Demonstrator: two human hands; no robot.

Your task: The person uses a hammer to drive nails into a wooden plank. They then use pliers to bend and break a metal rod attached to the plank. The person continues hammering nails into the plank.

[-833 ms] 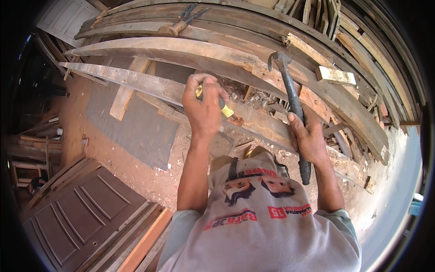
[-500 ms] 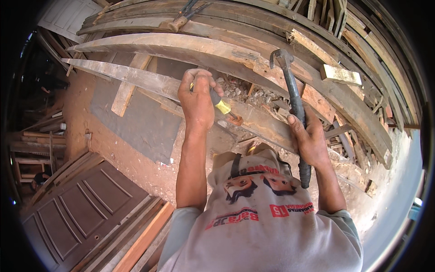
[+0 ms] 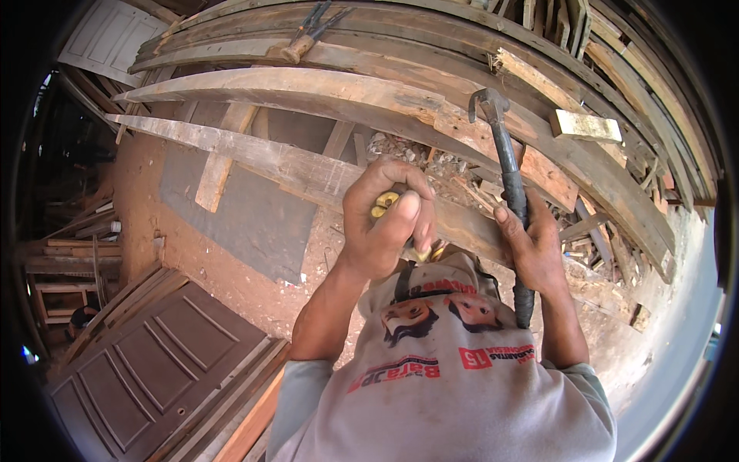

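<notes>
While the left hand (image 3: 382,227) clamped a yellow-handled chisel (image 3: 385,202) against the plank (image 3: 292,165) to steady it, the right hand (image 3: 533,250) gripped a hammer (image 3: 504,154) raised, ready to strike.

Planks (image 3: 323,173): raw wood, rough, weathered grey-brown, matt, splintery at edges. Hammer (image 3: 508,177): dark metal head, dull; shaft looks wrapped in black matt tape or rubber (can't tell which). Tool in left hand (image 3: 385,223): yellow handle, prob. plastic, slightly glossy. Shirt (image 3: 446,385): grey cloth, soft, matt, w/ printed colour patches. Door panel (image 3: 146,369): dark wood, smoother, dusty. Ground (image 3: 254,285): reddish dirt, coarse.
</notes>
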